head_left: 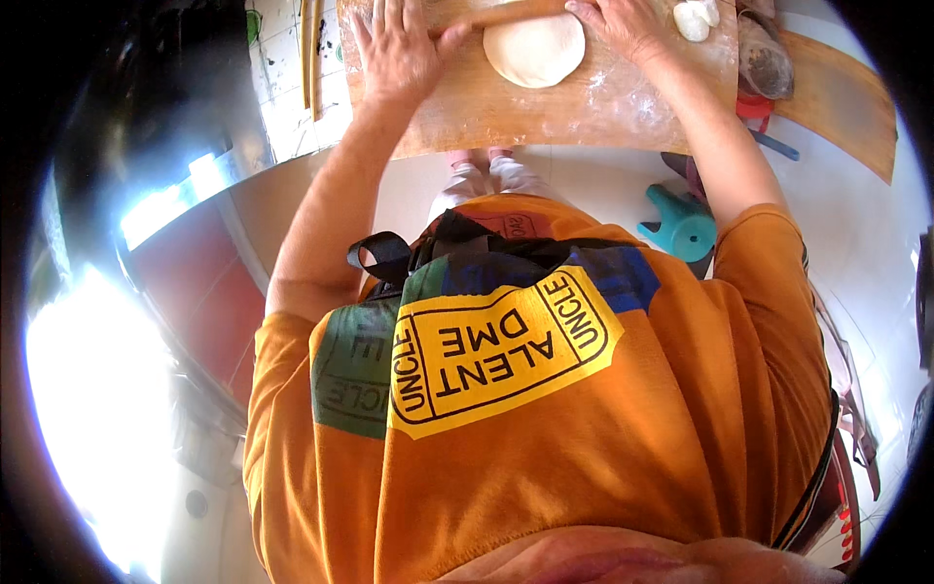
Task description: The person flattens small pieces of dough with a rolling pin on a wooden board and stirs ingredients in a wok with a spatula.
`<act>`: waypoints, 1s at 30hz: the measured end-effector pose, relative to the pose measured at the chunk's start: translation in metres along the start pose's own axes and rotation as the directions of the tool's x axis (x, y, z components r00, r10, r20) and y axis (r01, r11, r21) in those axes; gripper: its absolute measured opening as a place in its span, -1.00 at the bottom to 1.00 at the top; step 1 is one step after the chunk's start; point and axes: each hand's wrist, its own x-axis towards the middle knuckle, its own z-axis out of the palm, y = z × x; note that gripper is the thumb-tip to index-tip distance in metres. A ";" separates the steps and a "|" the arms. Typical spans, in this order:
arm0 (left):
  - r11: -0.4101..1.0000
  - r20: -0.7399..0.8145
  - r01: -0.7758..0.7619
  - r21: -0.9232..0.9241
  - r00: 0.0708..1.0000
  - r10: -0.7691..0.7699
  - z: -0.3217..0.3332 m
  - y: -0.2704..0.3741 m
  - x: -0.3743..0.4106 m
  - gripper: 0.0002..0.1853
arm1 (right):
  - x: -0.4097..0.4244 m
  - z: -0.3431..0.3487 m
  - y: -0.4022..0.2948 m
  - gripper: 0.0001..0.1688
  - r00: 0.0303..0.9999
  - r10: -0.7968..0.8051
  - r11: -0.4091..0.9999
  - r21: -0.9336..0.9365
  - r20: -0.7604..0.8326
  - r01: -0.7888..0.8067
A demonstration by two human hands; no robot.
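Note:
A wooden rolling pin (503, 13) lies across the far edge of a flat round of dough (536, 58). On the pin's left end rests my left hand (401, 55), its fingers stretched forward and its thumb pointing inward. At the other end is my right hand (624, 25), with the thumb against the pin and some fingers cut off by the top of the view. Beneath both hands is a wooden board (467, 120), dusted with flour on its right half. Pale dough pieces (695, 20) sit beyond my right hand near the board's right edge.
Two long wooden sticks (310, 66) lie on white tiles left of the board. To the right are a clear plastic bag (765, 62), a red object (755, 107), a blue handle (777, 146) and a second wooden panel (839, 98). A teal plastic object (682, 223) stands lower down.

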 end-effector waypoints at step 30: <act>0.980 0.315 0.057 -0.193 0.949 0.007 -0.022 0.025 -0.085 0.05 | -0.087 -0.019 -0.025 -0.12 0.997 -0.061 0.998 0.027 0.043 0.060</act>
